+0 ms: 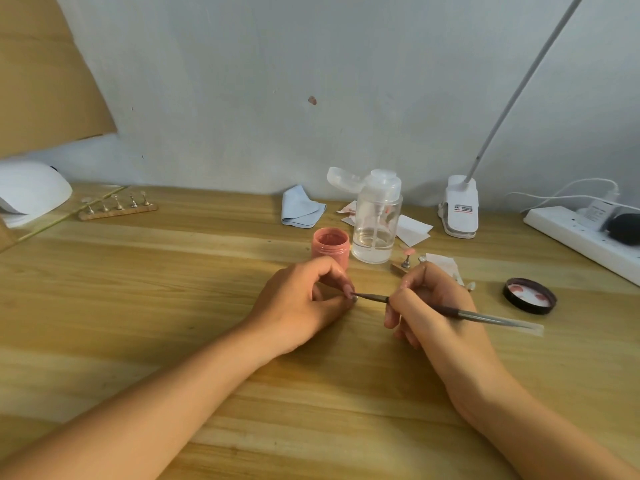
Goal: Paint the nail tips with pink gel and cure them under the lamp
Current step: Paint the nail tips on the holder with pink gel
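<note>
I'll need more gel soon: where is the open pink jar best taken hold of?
Grip the pink jar round its side wall, below the threaded rim, from the left: its mouth is open, and the pump bottle stands close on its right.

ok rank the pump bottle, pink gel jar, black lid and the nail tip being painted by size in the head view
1. pump bottle
2. pink gel jar and black lid: look alike, lid wider but flatter, jar partly behind the left hand; not ranked
3. nail tip, smallest
</note>
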